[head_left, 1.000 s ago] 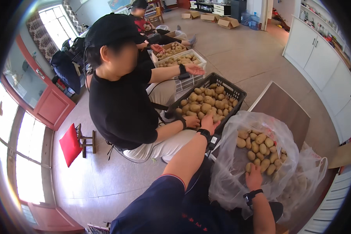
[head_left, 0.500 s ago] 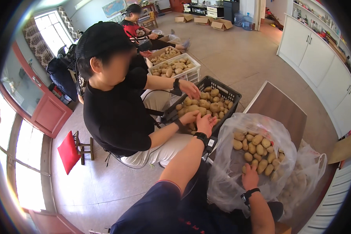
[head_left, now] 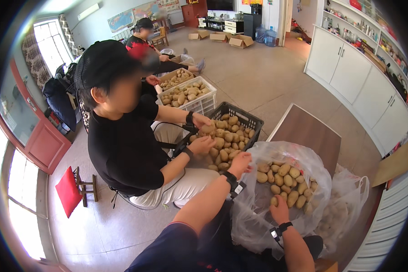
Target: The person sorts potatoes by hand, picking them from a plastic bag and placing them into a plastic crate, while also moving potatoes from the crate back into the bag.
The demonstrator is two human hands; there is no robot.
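My right hand (head_left: 280, 210) grips a potato (head_left: 274, 201) inside a clear plastic bag (head_left: 299, 155) that lies spread open before me. Several more potatoes (head_left: 287, 180) rest in the bag. Beside the bag's left edge is my left hand (head_left: 241, 164), its fingers curled in; what they hold, if anything, does not show. A black crate (head_left: 255, 122) full of potatoes stands just beyond it. Over that crate are a co-worker's two hands, the nearer (head_left: 201, 145) low over the potatoes and the farther (head_left: 201, 120) at the crate's far side.
A brown board (head_left: 303, 131) lies behind the bag. Another filled plastic bag (head_left: 344, 213) sits to the right. Past the black crate stand a white crate (head_left: 204, 105) and a carton (head_left: 184, 74) of potatoes, with a second person beyond. A red-topped stool (head_left: 69, 192) is at left.
My left hand has drawn back from the co-worker's hand and the crate toward the bag, its fingers curling. My right hand has lifted a potato slightly. The whole view has shifted a little.
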